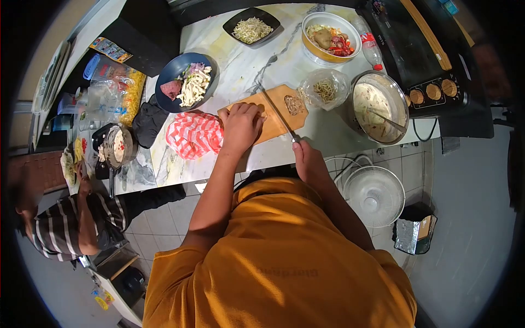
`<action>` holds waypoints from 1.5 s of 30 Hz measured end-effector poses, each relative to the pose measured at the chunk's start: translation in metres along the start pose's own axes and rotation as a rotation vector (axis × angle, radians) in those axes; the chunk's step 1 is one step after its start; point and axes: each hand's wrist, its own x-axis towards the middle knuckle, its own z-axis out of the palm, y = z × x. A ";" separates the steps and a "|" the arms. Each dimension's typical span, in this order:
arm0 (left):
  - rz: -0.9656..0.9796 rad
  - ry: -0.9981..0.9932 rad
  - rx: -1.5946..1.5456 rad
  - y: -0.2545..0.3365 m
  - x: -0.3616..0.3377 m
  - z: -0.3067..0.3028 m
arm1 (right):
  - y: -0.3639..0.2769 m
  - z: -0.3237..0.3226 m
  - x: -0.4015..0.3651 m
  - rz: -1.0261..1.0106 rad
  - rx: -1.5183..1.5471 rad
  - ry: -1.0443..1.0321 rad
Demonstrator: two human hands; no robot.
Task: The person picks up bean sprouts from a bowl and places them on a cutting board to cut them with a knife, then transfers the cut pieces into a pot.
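So the cook's right hand [309, 159] is closed round the handle of a long steel-bladed knife [280, 116], its blade lying across the pale wooden cutting board [268, 135] on the white marbled worktop [216, 168]. The left hand [241, 127] is on the board, fingers bent; can't tell if it's pinning anything. Just beside it there's a red-and-white checked bundle [194, 135]. Thin brownish shreds [294, 105] sit past the blade. Right of the board: a clear plastic bag [334, 82], then a round steel pot [403, 101]. A dark blue round plate [167, 76] is left, a black square bowl [232, 27] farthest back.
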 end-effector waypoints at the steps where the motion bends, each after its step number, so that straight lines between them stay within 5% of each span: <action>1: -0.029 -0.009 -0.001 0.001 0.000 -0.001 | 0.002 0.001 0.000 -0.011 -0.018 -0.007; 23: -0.010 0.031 0.012 -0.003 -0.002 0.005 | -0.002 -0.010 -0.009 -0.068 -0.102 -0.076; 45: -0.034 0.041 0.031 0.006 0.004 0.006 | 0.015 -0.012 -0.016 -0.042 -0.193 0.087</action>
